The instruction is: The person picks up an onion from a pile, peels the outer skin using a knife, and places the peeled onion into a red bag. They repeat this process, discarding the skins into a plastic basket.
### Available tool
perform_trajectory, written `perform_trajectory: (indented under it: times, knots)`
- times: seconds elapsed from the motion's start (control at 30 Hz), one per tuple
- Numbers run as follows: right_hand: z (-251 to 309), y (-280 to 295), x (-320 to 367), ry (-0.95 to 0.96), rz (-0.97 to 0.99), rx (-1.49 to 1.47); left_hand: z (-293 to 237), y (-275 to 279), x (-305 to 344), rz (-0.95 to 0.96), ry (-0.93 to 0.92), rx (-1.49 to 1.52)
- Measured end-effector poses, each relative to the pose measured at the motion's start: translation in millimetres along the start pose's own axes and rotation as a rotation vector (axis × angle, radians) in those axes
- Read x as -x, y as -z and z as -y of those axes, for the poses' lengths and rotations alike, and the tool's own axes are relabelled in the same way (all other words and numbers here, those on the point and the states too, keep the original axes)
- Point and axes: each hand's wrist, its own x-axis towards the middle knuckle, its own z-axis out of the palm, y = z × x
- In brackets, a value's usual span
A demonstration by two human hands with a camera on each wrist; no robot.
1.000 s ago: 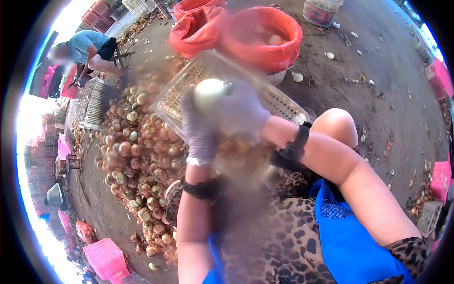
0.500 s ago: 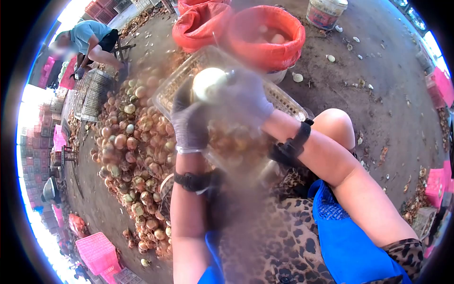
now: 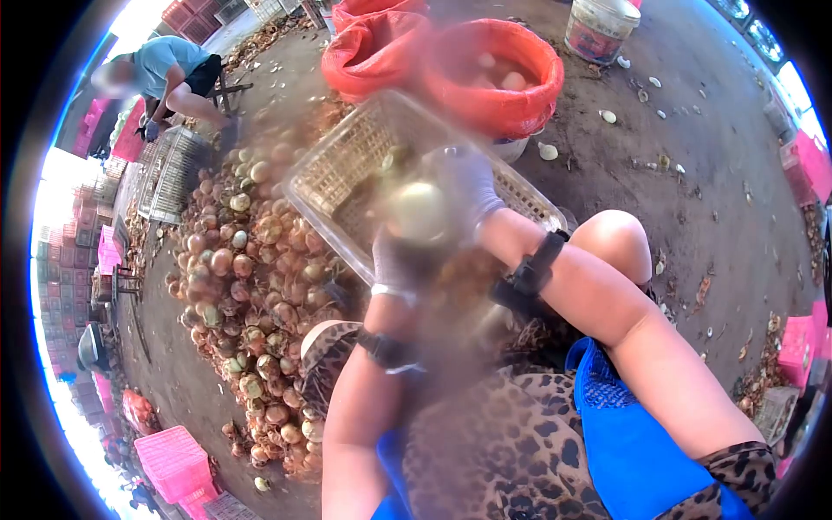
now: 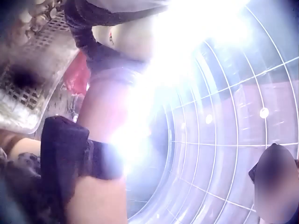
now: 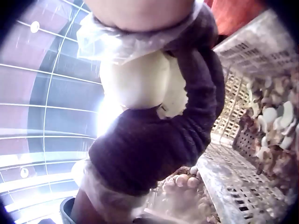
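Note:
A pale peeled onion (image 3: 419,213) is held between my two gloved hands above a beige plastic crate (image 3: 328,178). The left hand (image 3: 395,265) grips it from below and the left. From the right, the right hand (image 3: 475,187) bends its fingers in against it, blurred by a smear in the head view. In the right wrist view, dark-looking gloved fingers (image 5: 203,79) curl round the onion (image 5: 135,81) from both sides. A small greenish round piece (image 3: 397,158) shows just beyond the hands, over the crate. The left wrist view has strong glare around the hands.
A large heap of unpeeled onions (image 3: 251,303) lies to the left of the crate. Beyond it stand red sacks (image 3: 537,74) and a bucket (image 3: 600,33). White peelings (image 5: 275,121) lie in the crate. Another person (image 3: 178,74) bends over at the upper left, near a slatted crate (image 3: 173,178).
Both hands have lowered toward my body, and the onion has come down and right with them. The greenish piece above the crate has come into view.

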Motion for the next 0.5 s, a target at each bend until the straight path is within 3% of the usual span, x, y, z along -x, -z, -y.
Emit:
perform_trajectory:
  times: [0.07, 0.1, 0.17, 0.2, 0.27, 0.33, 0.37, 0.4, 0.43, 0.5]
  knots:
    - [9.0, 10.3, -0.5, -0.073, 0.109, -0.097, 0.7, -46.0, 10.7, -0.114, 0.022, -0.006]
    - [19.0, 16.1, -0.1, -0.16, 0.148, -0.177, -8.0, -40.0, 10.9, -0.085, 0.065, -0.012]
    - [77.2, 31.8, 8.5, -0.517, 0.201, -0.481, -17.7, -48.9, 13.2, -0.104, 0.046, 0.008]
    - [80.9, 32.8, 13.0, -0.462, 0.263, -0.444, -21.9, -51.3, 15.1, -0.116, 0.034, 0.022]
    - [84.9, 33.6, 20.6, -0.349, 0.384, -0.363, -28.3, -25.3, 9.3, -0.062, -0.084, -0.311]
    - [71.9, 26.5, 28.3, 0.046, 0.368, -0.011, -31.0, -41.6, 11.1, -0.162, -0.003, -0.047]
    - [64.4, 27.7, 27.7, 0.061, 0.384, 0.0, -29.9, -53.8, 9.2, -0.195, 0.034, -0.031]
    - [58.5, 28.9, 27.1, 0.076, 0.4, 0.01, -32.6, -41.5, 6.5, -0.182, -0.123, -0.555]
    - [55.7, 35.5, 21.9, -0.09, 0.452, -0.147, -38.5, -31.3, 5.8, -0.162, -0.287, -1.076]
    - [60.6, 45.3, 17.3, -0.344, 0.532, -0.513, -41.8, -27.0, 8.3, -0.289, -0.31, -0.966]
